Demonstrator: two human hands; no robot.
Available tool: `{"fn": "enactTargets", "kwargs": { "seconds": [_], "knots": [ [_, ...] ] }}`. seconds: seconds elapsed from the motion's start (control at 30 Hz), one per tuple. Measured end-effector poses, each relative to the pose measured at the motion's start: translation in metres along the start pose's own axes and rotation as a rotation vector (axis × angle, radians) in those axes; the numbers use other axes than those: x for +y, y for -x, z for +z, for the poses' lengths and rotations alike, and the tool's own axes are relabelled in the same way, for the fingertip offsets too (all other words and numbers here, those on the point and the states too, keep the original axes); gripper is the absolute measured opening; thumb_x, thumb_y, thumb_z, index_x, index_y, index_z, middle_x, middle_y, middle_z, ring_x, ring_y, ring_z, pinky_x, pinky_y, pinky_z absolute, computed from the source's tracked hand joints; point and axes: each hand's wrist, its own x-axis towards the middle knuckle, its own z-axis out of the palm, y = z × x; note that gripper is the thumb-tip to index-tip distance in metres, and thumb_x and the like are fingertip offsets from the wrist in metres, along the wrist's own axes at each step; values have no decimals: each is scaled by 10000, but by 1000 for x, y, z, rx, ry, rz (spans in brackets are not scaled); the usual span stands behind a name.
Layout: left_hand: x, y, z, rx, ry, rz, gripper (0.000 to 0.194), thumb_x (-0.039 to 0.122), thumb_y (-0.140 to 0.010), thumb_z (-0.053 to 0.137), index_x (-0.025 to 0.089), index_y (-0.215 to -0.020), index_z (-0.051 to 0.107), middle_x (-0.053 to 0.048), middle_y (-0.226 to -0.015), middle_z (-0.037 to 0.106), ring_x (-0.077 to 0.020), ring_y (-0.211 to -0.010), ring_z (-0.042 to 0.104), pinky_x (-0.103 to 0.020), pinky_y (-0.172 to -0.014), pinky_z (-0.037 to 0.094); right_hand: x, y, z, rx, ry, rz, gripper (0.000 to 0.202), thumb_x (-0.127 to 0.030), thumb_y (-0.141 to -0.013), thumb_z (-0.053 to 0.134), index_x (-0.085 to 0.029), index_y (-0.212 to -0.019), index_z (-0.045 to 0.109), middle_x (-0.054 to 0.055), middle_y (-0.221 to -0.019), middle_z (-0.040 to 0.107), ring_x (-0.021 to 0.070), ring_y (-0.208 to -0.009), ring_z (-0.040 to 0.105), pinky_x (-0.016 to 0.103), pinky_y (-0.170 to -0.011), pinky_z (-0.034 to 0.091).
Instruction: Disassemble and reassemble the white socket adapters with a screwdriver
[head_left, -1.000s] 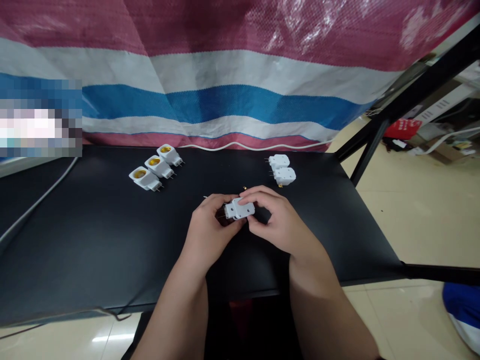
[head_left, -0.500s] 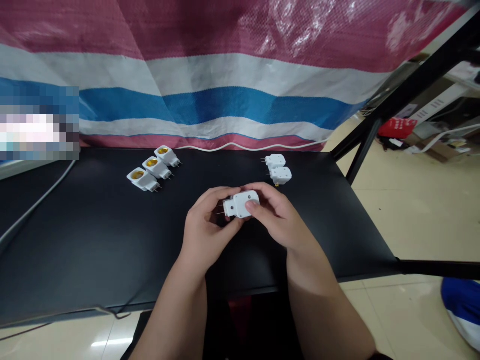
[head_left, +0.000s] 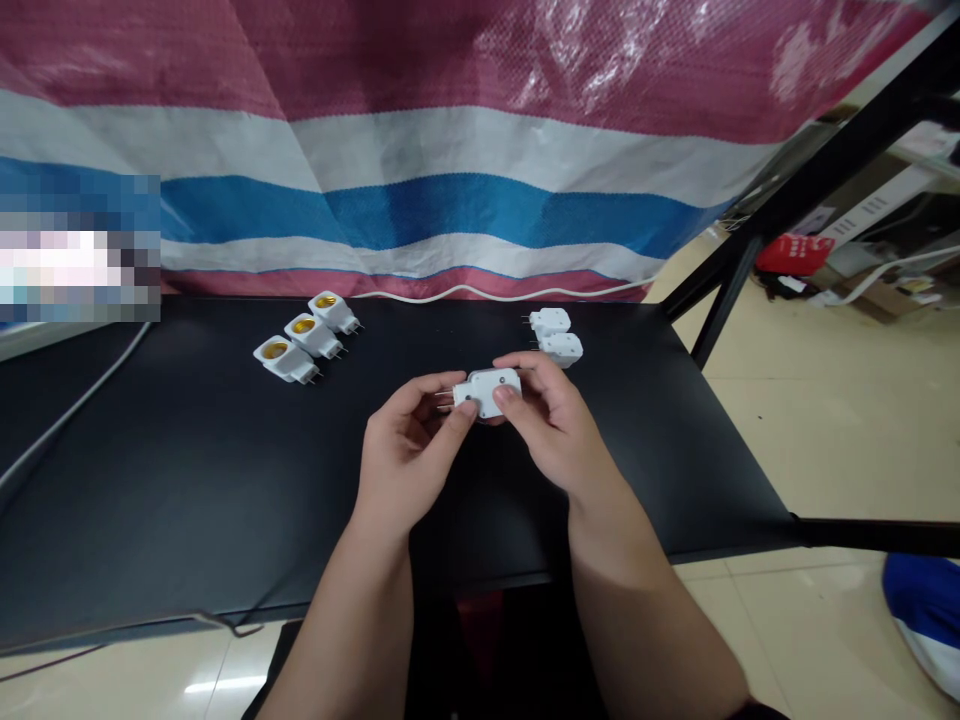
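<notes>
Between my hands is a white plug adapter (head_left: 487,391), flat back up, its metal pins pointing left. My left hand (head_left: 409,440) grips its narrow pin end, with the thumb on top. My right hand (head_left: 551,420) holds the wide end, thumb pressed on the back face. Three white lamp-socket adapters (head_left: 304,327) with gold-coloured sockets facing up lie in a slanted row at the left. Beyond my right hand, two more white adapters (head_left: 561,346) lie back side up, pins to the left.
The black table (head_left: 187,470) carries a white cable (head_left: 461,291) along its back edge, before a striped plastic sheet (head_left: 420,210). A grey cable (head_left: 82,405) crosses the left side. A black metal frame (head_left: 724,300) rises at the right.
The held adapter has moved slightly up and away from me. My left thumb has shifted from its lower edge onto the narrow end. My right hand has moved slightly forward with it.
</notes>
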Motion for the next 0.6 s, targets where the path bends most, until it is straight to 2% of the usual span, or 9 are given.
{"fn": "enactTargets", "kwargs": {
  "seconds": [0.17, 0.27, 0.37, 0.6],
  "knots": [
    [-4, -1, -1, 64, -38, -30, 300, 363, -895, 862, 202, -1143, 809, -59, -981, 810, -201, -919, 786, -333, -856, 679, 0, 0, 1, 12, 3, -7, 300, -425, -1025, 715, -301, -1293, 666, 45, -1198, 737, 199, -967, 759, 392, -866, 683],
    [-6, -3, -2, 109, -36, -57, 323, 395, -881, 874, 205, -1136, 816, -61, -980, 813, -207, -910, 788, -353, -865, 681, -4, 2, 1, -6, 34, 20, 397, -378, -1010, 718, -312, -1396, 653, 66, -1286, 734, 212, -987, 771, 418, -899, 689],
    [-6, -5, -3, 145, -10, -91, 336, 415, -858, 892, 194, -1102, 824, -69, -967, 817, -204, -864, 785, -359, -841, 686, -6, 4, 0, -42, 84, 20, 525, -315, -978, 744, -323, -1486, 611, 76, -1286, 741, 222, -1002, 775, 422, -912, 690],
    [-7, -6, -5, 161, 63, -176, 311, 405, -845, 904, 183, -1052, 836, -67, -952, 816, -177, -811, 773, -319, -783, 685, -8, 4, -1, -50, 139, 16, 513, -321, -965, 766, -307, -1463, 642, 76, -1305, 747, 189, -875, 773, 387, -827, 693]
  ]
}}
